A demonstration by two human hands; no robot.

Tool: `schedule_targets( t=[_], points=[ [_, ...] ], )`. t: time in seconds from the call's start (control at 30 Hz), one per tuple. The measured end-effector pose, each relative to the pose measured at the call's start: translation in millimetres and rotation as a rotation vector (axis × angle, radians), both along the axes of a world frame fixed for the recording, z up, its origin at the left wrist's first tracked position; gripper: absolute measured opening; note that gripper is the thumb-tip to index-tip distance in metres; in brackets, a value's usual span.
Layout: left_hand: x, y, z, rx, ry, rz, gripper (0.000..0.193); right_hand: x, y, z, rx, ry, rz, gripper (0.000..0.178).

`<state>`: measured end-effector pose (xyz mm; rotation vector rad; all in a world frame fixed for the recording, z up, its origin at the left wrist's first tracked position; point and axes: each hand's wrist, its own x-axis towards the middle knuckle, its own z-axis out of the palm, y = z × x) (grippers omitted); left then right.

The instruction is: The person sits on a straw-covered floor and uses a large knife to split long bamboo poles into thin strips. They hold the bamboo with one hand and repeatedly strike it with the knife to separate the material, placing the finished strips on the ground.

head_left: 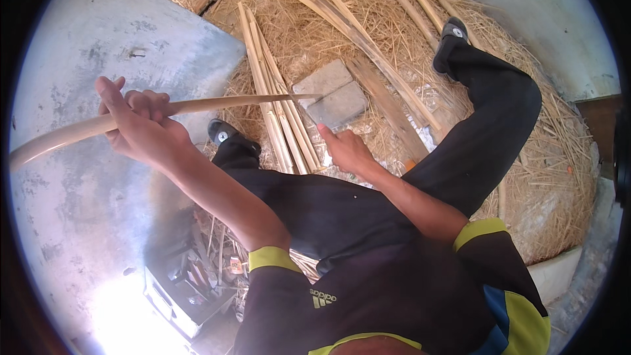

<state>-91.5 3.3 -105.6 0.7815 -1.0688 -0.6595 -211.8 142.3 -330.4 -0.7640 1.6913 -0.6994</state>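
Note:
My left hand (141, 118) is wrapped round a long bamboo strip (223, 102), which runs from the left rim of the view toward the middle and tapers to a thin end. My right hand (348, 150) is closed low in the middle, thumb side toward the strip. A narrow, dark blade, apparently a knife (303, 110), reaches from it up to the strip near the tip; its handle is hidden in my fist. Two grey bricks (328, 89) lie side by side on the ground just beyond the strip's end.
Split bamboo strips (282, 131) lie in a bundle between my legs, with more strips (368, 46) farther right. Straw and shavings (545, 171) cover the floor. Whole poles (407, 0) lie at the back. A worn wall (118, 59) stands left; a box of odds and ends (187, 286) sits lower left.

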Motion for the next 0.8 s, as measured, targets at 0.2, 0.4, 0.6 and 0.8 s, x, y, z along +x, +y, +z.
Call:
schedule_targets(
  t=[0.2, 0.4, 0.6, 0.8],
  points=[
    [-13, 2, -1, -0.050, 0.021, 0.017, 0.026, 17, 3, 17, -0.287, -0.024, -0.056, 0.078],
    [1, -7, 0, -0.040, 0.038, 0.029, 0.025, -1, -3, -50, 0.283, -0.205, -0.211, 0.083],
    [-6, -6, -4, -0.058, 0.013, 0.072, 0.024, 12, -2, -30, -0.203, -0.078, -0.096, 0.081],
    [2, -11, -1, -0.052, 0.070, -0.084, 0.021, 4, -10, -72, 0.289, -0.252, -0.337, 0.082]
  ],
)
